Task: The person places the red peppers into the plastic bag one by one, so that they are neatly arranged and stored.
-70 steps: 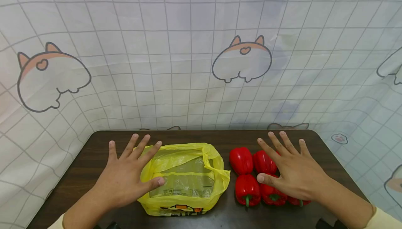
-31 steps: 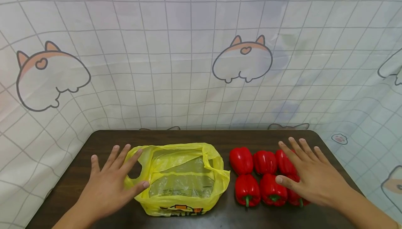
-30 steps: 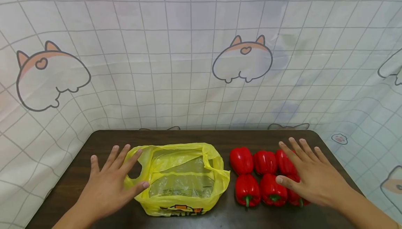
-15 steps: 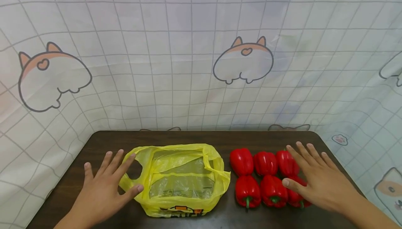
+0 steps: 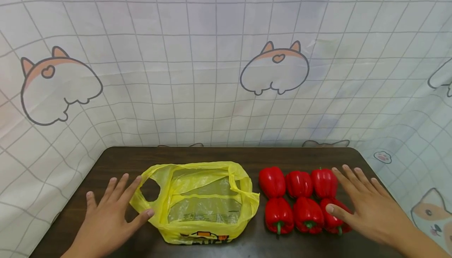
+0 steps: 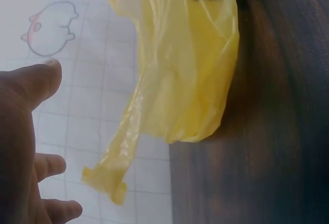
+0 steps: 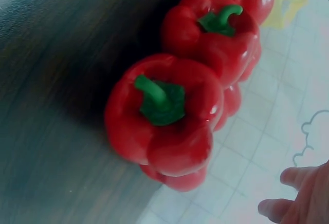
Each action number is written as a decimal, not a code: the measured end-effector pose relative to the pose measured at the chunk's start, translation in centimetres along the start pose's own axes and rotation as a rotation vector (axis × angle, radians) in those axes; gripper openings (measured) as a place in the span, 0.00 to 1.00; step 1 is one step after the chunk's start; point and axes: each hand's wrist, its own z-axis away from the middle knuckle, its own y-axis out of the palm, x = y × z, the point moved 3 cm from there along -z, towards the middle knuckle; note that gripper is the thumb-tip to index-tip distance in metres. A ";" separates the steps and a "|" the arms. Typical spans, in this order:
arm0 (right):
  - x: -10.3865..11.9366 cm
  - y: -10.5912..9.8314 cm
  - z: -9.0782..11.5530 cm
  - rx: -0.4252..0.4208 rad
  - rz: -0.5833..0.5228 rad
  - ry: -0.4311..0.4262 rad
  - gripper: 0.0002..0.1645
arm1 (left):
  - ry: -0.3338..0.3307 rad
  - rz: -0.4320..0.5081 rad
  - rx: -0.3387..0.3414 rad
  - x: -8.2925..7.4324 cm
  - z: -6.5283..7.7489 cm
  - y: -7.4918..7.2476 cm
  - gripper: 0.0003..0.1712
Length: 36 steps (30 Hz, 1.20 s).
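A yellow plastic bag [image 5: 164, 218] stands on the table with its mouth wide, left of centre in the head view. To its right lie several red bell peppers [image 5: 308, 215] in two rows, the front ones with green stems toward me. My left hand [image 5: 109, 218] hovers beside the bag's left handle, fingers spread, holding nothing. My right hand [image 5: 370, 211] is spread at the right end of the peppers, covering part of the rightmost front one in the head view. In the right wrist view its fingers appear apart from the nearest pepper [image 7: 159, 116].
The dark wooden table [image 5: 212, 154] has rounded far corners. A white gridded cloth [image 5: 197, 105] printed with cartoon animals hangs behind it and along both sides.
Both hands have moved outward and a little nearer to me, left hand leftward and right hand rightward. More of the bag's left handle and the right peppers shows. Bag and peppers stay put.
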 end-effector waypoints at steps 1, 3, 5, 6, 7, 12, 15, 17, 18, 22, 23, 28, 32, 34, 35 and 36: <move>-0.1 0.1 0.1 -0.002 0.001 0.001 0.57 | -0.010 0.007 0.003 0.2 0.0 0.1 0.57; -0.2 0.2 0.2 -0.010 0.003 0.001 0.57 | -0.029 0.013 0.006 0.4 0.1 0.3 0.58; -0.3 0.4 0.2 -0.011 0.005 0.003 0.58 | -0.047 0.016 0.005 0.6 0.2 0.4 0.60; -0.4 0.5 0.3 -0.011 0.007 0.006 0.58 | -0.056 0.020 0.006 0.7 0.3 0.5 0.60; -0.5 0.6 0.3 -0.013 0.007 0.009 0.58 | -0.064 0.023 0.006 0.8 0.3 0.6 0.60; -0.8 1.1 0.4 -0.005 0.005 0.020 0.58 | -0.089 0.053 -0.004 1.1 0.7 1.1 0.62; -1.0 1.4 0.5 0.014 -0.007 0.025 0.59 | -0.104 0.074 0.005 1.2 0.8 1.5 0.63; -1.1 1.6 0.5 0.026 -0.023 0.033 0.59 | -0.120 0.072 0.025 1.3 0.7 1.8 0.64; -1.2 1.7 0.5 0.033 -0.033 0.037 0.59 | -0.130 0.071 0.040 1.3 0.6 1.9 0.65; -1.3 2.0 0.6 0.061 -0.054 0.055 0.60 | -0.172 0.058 0.109 1.5 0.2 2.4 0.69; -1.4 2.1 0.6 0.069 -0.048 0.058 0.60 | -0.181 0.060 0.123 1.5 0.2 2.5 0.69; -1.4 2.6 0.7 0.072 0.005 0.048 0.60 | -0.200 0.103 0.149 1.6 0.0 3.0 0.70; -1.5 2.9 0.9 0.071 0.021 0.047 0.60 | -0.277 0.203 0.186 1.8 0.0 3.3 0.69; -1.5 3.1 1.0 0.070 0.023 0.048 0.61 | -0.336 0.247 0.211 2.0 0.0 3.5 0.69; -1.5 3.1 1.0 0.069 0.021 0.047 0.61 | -0.364 0.264 0.219 2.0 0.1 3.5 0.70; -1.6 3.2 1.0 0.072 0.015 0.050 0.61 | -0.380 0.278 0.222 2.1 0.1 3.6 0.70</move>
